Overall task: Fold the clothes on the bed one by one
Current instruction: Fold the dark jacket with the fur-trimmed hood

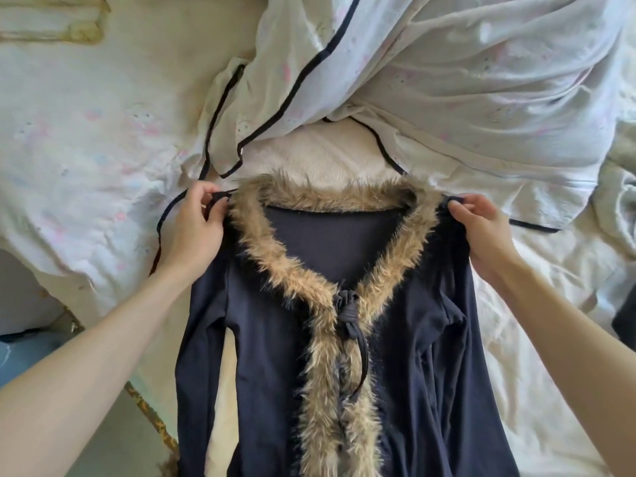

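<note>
A navy cardigan (275, 339) with a brown fur trim (272, 249) round the neck and down the front hangs spread out in front of me, over the bed. A knotted navy tie (349, 315) closes its front. My left hand (196, 228) pinches the cardigan's left shoulder. My right hand (481, 228) pinches its right shoulder. Both sleeves hang down along the sides.
A white floral quilt with dark piping (447, 80) lies bunched at the back of the bed. A cream fleece cloth (320, 153) shows just beyond the collar. The white sheet (537, 304) spreads to the right. The bed's left edge and the floor (24, 346) are at lower left.
</note>
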Demonstrator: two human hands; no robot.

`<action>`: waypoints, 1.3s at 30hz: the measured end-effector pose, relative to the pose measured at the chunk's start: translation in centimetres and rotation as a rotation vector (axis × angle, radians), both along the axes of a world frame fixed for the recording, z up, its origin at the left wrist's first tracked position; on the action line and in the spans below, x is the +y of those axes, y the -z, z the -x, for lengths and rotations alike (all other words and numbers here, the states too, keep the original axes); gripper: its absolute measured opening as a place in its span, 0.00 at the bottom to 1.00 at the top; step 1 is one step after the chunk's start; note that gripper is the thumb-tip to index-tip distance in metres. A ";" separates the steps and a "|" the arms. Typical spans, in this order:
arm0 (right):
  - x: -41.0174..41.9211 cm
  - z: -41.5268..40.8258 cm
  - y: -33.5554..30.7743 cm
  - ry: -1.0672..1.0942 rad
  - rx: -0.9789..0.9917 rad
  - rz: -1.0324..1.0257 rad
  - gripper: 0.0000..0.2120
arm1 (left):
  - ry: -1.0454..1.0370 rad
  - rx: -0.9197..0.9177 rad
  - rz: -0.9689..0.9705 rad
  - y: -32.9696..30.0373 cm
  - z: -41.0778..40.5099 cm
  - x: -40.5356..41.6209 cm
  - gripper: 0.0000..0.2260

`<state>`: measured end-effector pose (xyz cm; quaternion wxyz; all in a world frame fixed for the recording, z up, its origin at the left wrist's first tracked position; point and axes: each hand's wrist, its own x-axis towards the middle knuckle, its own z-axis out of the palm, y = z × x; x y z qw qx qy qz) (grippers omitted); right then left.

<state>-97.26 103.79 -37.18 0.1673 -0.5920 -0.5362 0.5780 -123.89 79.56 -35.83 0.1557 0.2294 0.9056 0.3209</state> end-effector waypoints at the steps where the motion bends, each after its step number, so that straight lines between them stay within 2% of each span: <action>1: 0.0 0.1 0.3 -0.033 -0.027 -0.026 0.05 | -0.020 -0.001 0.044 0.0 -0.1 0.3 0.07; 5: 0.1 1.9 -0.1 -0.241 -0.104 -0.021 0.05 | -0.090 -0.275 0.067 0.5 0.6 2.2 0.12; 7: 0.5 2.9 -0.8 -0.371 -0.185 -0.026 0.05 | -0.026 -0.333 0.102 0.5 1.2 2.9 0.12; 9: 1.0 3.6 -1.2 -0.393 -0.189 -0.046 0.06 | 0.034 -0.363 0.074 0.5 1.8 3.3 0.12; 12: 1.1 3.9 -1.0 -0.269 -0.133 -0.109 0.04 | 0.000 -0.235 0.006 1.1 2.2 3.6 0.05; 15: 0.7 3.9 0.0 -0.193 -0.135 -0.124 0.03 | -0.045 -0.110 -0.003 1.5 1.4 3.6 0.08; 21: -1.9 1.4 1.5 -0.263 -0.376 -0.316 0.19 | -0.085 -0.219 0.063 2.2 -0.6 0.2 0.15; 28: -13.5 -6.2 1.6 -0.301 -0.435 -0.393 0.25 | -0.056 -0.227 0.120 0.4 -7.2 -10.1 0.20; 32: -19.8 -10.6 1.5 -0.360 -0.541 -0.374 0.24 | -0.063 -0.191 0.214 0.0 -9.2 -14.4 0.11; 35: -23.1 -13.3 1.2 -0.435 -0.632 -0.476 0.19 | -0.071 -0.078 0.286 -0.1 -7.4 -16.1 0.10; 37: -24.9 -14.6 0.6 -0.459 -0.639 -0.534 0.13 | -0.051 -0.093 0.342 -0.2 -6.2 -16.4 0.10; 39: -26.5 -15.2 -0.3 -0.462 -0.600 -0.496 0.11 | -0.020 -0.084 0.339 -0.5 -6.8 -16.8 0.12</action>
